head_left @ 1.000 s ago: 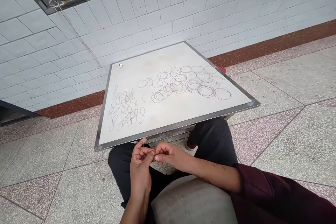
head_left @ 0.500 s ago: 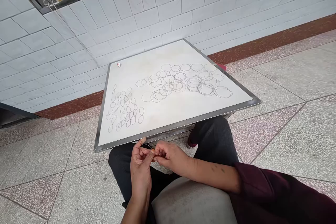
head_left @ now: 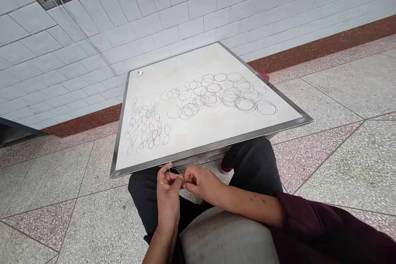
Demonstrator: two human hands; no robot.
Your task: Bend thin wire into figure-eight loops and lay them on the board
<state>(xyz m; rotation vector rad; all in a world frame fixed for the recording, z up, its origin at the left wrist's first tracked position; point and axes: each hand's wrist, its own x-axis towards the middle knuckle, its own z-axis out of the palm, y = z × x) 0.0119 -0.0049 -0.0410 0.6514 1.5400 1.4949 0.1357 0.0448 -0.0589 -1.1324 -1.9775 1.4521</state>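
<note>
Over my lap, just off the near edge of the white table, my left hand (head_left: 168, 187) pinches a thin wire loop (head_left: 175, 170) between thumb and fingers. Its index finger carries a tan wrap at the tip. My right hand (head_left: 201, 181) is closed on the same loop, close against the left fingertips. Part of the loop is hidden by the fingers. On the table lie several thin wire rings (head_left: 244, 104) in an overlapping spread, and at the left several wire pieces twisted into figure-eight shapes (head_left: 154, 136).
The white table (head_left: 198, 136) has a grey metal rim and stands against a white tiled wall (head_left: 173, 12). A small white and red object (head_left: 140, 73) sits at its far left corner. My knees are under the near edge; speckled floor (head_left: 102, 214) surrounds it.
Both hands stay together on the wire loop, with only slight finger movement. The view has shifted a little. The wire pieces on the table lie as before.
</note>
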